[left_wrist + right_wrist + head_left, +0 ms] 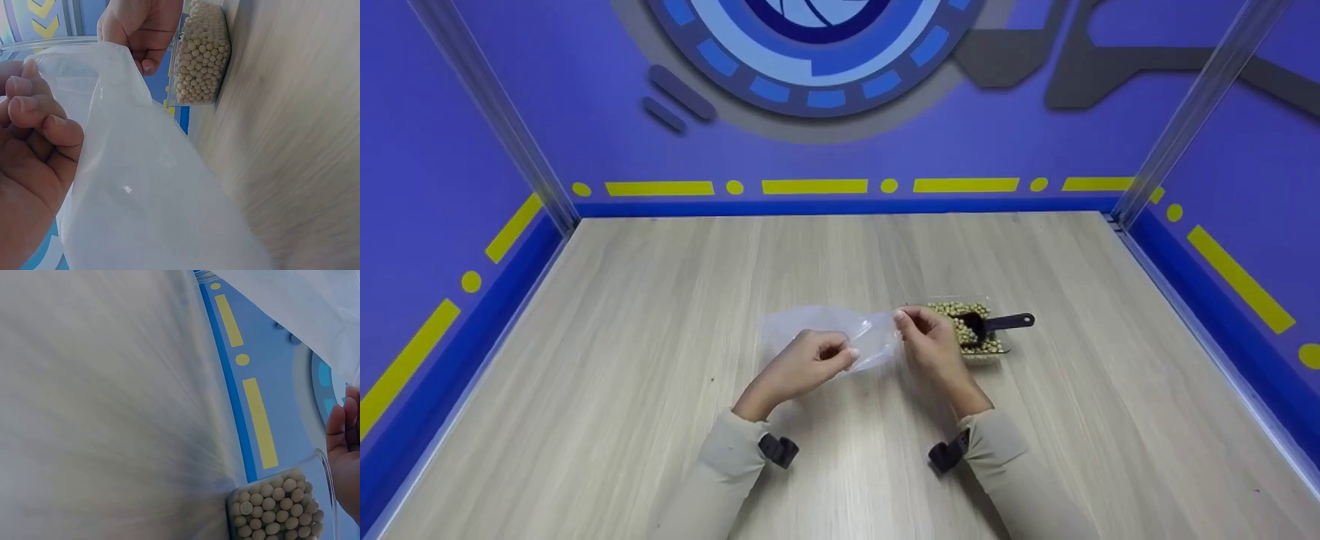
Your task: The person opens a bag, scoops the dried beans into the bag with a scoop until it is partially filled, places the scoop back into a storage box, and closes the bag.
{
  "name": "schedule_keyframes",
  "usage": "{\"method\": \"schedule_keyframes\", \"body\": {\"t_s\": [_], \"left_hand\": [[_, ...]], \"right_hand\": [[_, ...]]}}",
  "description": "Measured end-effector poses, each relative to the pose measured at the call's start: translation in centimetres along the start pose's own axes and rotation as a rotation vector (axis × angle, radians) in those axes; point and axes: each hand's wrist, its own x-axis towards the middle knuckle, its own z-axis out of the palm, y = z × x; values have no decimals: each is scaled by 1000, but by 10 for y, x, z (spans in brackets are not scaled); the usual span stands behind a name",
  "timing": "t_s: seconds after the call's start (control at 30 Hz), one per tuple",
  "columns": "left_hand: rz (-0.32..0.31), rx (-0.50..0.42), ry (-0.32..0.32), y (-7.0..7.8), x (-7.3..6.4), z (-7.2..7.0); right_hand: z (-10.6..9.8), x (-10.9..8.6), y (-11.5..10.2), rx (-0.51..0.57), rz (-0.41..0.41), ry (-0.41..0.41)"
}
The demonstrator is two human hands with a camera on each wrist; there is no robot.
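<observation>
A translucent plastic bag (799, 321) spans the space between the two hands over the table. My left hand (808, 361) pinches its edge between thumb and curled fingers; the left wrist view shows the bag (140, 180) hanging down from those fingertips. Farther right, my right hand (931, 341) pinches the bag's other end with thumb and fingertips. Just beside the right hand stands a clear container (997, 351) of round, pale beans or beads (202, 56). A black scoop (1011, 322) lies in it, its handle sticking out to the right.
The wood-grain table (607, 360) is bounded by blue-purple panels (585, 150) with yellow markings at the back and sides. Metal posts (1192, 112) stand at the back corners. A dark band with a small device (778, 450) sits on each wrist.
</observation>
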Motion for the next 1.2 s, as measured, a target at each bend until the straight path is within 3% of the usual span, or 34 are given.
{"method": "schedule_keyframes", "body": {"t_s": [0.27, 0.43, 0.63, 0.83, 1.2], "left_hand": [[55, 88, 160, -4, 2, 4], [91, 152, 256, -5, 3, 6], [92, 194, 314, -7, 5, 6], [118, 223, 316, -9, 7, 5], [130, 249, 201, -8, 8, 6]], "right_hand": [[-2, -13, -32, -64, -44, -23], [-3, -15, -33, -65, -86, -50], [-3, -17, -31, -47, -103, -73], [-2, -19, -30, -35, -91, -85], [1, -22, -34, -32, -121, -136]]}}
